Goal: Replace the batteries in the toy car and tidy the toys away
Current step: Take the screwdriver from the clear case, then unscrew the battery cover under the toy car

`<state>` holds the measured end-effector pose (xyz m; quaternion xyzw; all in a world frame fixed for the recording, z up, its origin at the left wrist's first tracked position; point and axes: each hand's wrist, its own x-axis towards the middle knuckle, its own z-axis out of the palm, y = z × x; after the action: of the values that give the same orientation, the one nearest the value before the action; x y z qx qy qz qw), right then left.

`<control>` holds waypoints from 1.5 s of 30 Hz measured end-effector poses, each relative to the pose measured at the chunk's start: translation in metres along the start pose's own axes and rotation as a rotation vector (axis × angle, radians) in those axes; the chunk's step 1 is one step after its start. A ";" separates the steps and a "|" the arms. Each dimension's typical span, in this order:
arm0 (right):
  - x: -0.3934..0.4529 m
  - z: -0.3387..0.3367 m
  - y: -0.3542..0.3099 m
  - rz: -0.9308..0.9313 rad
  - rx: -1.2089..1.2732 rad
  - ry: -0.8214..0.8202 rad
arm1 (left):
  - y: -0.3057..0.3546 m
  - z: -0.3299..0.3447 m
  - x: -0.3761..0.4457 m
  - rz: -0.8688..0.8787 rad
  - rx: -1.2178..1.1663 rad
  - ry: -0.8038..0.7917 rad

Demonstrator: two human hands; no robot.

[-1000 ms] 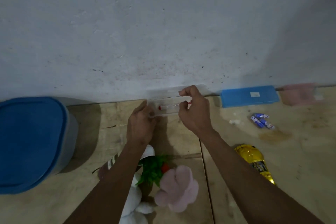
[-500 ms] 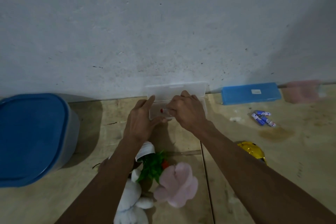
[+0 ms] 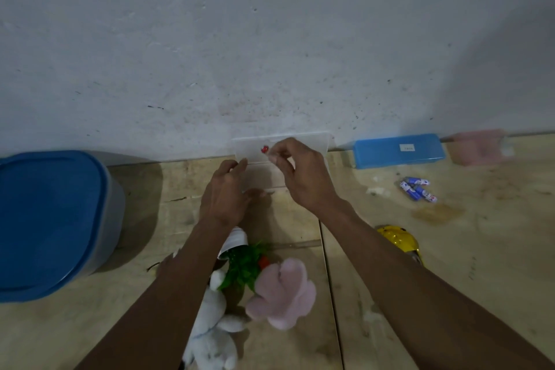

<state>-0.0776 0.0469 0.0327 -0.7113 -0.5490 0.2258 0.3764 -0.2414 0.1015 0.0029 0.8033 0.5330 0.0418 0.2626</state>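
At the centre of the frame, against the foot of the wall, a clear plastic case [image 3: 300, 149] lies open, its lid tipped back against the wall. The left hand [image 3: 225, 192] rests on the case's near left corner with fingers fairly straight, apparently steadying the light box so it does not slide. The right hand [image 3: 303, 174] hovers over the case, thumb and forefinger pinching a small red-tipped object [image 3: 265, 149]; it is too small to tell what it is, perhaps a tool's handle end. Right of centre, loose blue batteries [image 3: 418, 188] lie together on the wooden floor [image 3: 480, 249], near a closed blue box [image 3: 398, 151] by the wall and a blurred pink container [image 3: 480, 147] beyond it. The yellow toy car [image 3: 401, 242] sits at the lower right, partly hidden behind the right forearm, well apart from both hands, so the battery swap seems not yet in hand. At the lower centre a white plush [image 3: 210, 336], a pink plush [image 3: 282, 294] and a tipped potted plastic plant [image 3: 243, 261] wait untidied; a blue-lidded bin [image 3: 48, 219] stands at the left, likely their destination.
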 end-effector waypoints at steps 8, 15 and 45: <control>-0.013 -0.048 -0.014 0.205 0.464 0.337 | 0.029 -0.013 -0.019 -0.105 0.056 0.025; -0.064 -0.139 0.018 0.303 0.520 0.409 | 0.112 0.005 -0.067 0.029 -0.110 0.206; -0.183 -0.279 0.137 0.483 0.519 0.381 | 0.296 0.164 -0.177 -0.213 -0.252 -0.033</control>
<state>0.1569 -0.2232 0.0795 -0.7304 -0.2109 0.3029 0.5747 -0.0133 -0.2024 0.0377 0.7036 0.6013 0.0671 0.3727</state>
